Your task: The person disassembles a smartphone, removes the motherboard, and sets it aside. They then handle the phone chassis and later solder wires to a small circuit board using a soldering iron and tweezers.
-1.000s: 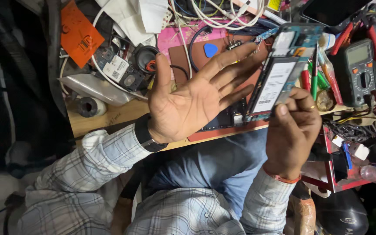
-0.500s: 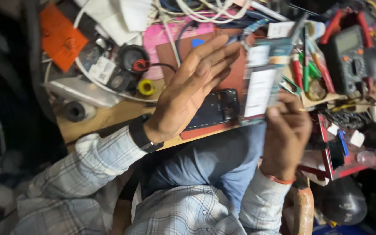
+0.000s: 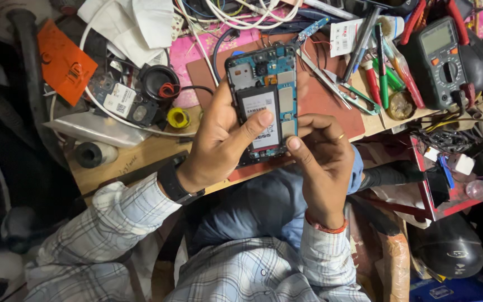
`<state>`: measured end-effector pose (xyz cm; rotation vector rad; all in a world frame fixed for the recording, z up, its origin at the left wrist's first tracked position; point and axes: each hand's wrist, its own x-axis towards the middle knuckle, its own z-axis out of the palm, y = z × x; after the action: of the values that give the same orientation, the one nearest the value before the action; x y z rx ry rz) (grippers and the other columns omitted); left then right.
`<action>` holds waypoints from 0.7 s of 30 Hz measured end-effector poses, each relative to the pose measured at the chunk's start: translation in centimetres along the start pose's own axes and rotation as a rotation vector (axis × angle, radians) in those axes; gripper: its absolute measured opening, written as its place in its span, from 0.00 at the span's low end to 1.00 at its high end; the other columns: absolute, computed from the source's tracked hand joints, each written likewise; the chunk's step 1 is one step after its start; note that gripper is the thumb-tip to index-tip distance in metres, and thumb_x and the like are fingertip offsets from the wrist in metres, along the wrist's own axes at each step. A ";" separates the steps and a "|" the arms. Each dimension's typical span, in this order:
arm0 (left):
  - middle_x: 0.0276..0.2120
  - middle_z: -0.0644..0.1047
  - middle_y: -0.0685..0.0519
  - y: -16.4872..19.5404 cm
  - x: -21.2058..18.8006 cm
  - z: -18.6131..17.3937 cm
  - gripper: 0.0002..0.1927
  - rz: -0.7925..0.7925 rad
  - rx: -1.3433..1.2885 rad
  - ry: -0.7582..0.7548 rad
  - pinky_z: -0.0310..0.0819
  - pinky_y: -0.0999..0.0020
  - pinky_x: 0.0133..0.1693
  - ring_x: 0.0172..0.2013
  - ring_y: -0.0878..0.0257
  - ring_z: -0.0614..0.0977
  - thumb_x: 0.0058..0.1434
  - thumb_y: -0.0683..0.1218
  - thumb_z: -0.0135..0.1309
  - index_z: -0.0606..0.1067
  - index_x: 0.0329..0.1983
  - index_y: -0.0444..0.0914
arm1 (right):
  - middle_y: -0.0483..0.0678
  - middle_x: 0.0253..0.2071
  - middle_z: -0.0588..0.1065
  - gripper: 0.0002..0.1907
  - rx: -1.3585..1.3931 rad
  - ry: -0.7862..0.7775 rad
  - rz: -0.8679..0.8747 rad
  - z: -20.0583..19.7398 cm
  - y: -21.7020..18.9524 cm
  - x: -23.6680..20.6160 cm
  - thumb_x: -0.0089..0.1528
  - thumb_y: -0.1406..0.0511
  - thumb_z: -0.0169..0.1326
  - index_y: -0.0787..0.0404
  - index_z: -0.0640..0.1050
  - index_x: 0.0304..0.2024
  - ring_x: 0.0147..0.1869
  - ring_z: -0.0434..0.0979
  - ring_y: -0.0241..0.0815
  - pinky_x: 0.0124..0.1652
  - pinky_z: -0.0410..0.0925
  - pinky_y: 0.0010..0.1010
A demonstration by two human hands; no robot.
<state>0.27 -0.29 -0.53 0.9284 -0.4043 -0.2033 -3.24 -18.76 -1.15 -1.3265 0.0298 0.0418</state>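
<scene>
An opened smartphone (image 3: 264, 89) with its back cover off shows a white battery and a blue circuit board. Both hands hold it upright above the brown work mat (image 3: 325, 103). My left hand (image 3: 219, 140) grips its left edge, with the thumb lying across the battery. My right hand (image 3: 320, 154) holds the lower right corner, thumb against the bottom edge. A black band circles my left wrist and a red thread my right.
A wooden bench (image 3: 135, 156) is crowded: a multimeter (image 3: 443, 59) at the right, tweezers (image 3: 336, 84) and pens (image 3: 378, 72) beside the mat, white cables (image 3: 236, 11) at the back, an orange pad (image 3: 65, 61), a black ring (image 3: 160, 84), a yellow ring (image 3: 179, 117), and a red shelf (image 3: 437, 201) low right.
My left hand, spread open over the mat a second ago, has closed onto the phone. The phone has moved from the right to the centre, held by both hands.
</scene>
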 end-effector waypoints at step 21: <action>0.74 0.54 0.42 0.1 -0.5 1.2 0.43 0.281 1.017 0.219 0.54 0.57 0.73 0.74 0.49 0.59 0.72 0.45 0.59 0.46 0.79 0.37 | 0.47 0.48 0.73 0.13 -0.020 0.176 -0.159 4.3 2.4 -1.7 0.69 0.75 0.53 0.66 0.68 0.55 0.44 0.74 0.32 0.40 0.71 0.22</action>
<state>-0.72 -0.88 0.06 1.8500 -0.4271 0.4065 -5.10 -13.99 -2.37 -1.3457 0.0731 -0.2102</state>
